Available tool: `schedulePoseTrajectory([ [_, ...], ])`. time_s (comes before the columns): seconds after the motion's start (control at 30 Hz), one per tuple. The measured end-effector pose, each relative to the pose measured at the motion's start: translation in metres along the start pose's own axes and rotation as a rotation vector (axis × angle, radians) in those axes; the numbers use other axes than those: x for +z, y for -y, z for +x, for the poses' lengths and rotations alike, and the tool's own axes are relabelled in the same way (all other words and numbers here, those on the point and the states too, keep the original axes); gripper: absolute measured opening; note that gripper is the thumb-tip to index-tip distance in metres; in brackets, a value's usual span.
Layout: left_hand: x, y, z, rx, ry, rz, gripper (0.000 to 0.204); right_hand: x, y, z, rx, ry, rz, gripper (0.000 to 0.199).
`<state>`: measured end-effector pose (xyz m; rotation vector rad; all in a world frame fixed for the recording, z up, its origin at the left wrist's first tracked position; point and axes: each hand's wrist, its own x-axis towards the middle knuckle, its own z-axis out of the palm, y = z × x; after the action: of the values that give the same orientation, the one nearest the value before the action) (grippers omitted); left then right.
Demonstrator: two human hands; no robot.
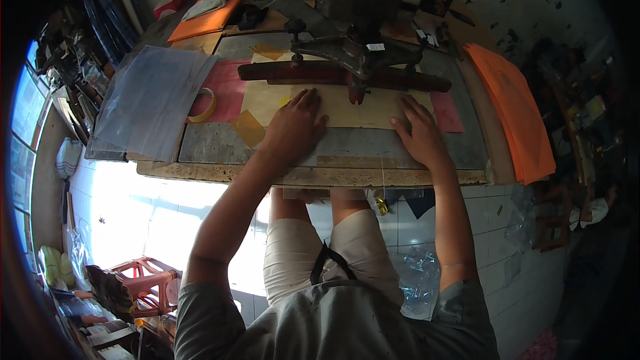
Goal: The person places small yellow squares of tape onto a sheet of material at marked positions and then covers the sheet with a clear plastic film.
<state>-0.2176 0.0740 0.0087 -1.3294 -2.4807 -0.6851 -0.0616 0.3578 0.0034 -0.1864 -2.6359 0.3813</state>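
Both my hands are flat on the tan paper sheet [353,110], fingers spread, left hand [293,127] and right hand [419,135] pressing it down on the bench [220,147] right under the dark press bar [333,73]. There's 1 tape roll [203,105] off to my left beside the clear plastic sheets [150,97], and the orange paper stack [517,113] sits at my right.

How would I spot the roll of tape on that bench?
Start at the worn workbench and the stack of clear plastic sheets at its left. The roll of tape lies just right of them on a red sheet, the only yellowish ring among flat papers.
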Motion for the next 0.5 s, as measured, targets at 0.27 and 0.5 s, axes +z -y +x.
schedulePoseTrajectory([
  [0.27,-0.031,0.002,-0.127,0.062,-0.076,-0.121,0.04,-0.034,0.005,-0.109,0.039,-0.06,0.035,0.042],
  [0.5,0.024,0.001,-0.202,-0.164,-0.392,0.176,0.057,0.027,-0.025,-0.183,0.08,-0.494,-0.23,0.05],
])
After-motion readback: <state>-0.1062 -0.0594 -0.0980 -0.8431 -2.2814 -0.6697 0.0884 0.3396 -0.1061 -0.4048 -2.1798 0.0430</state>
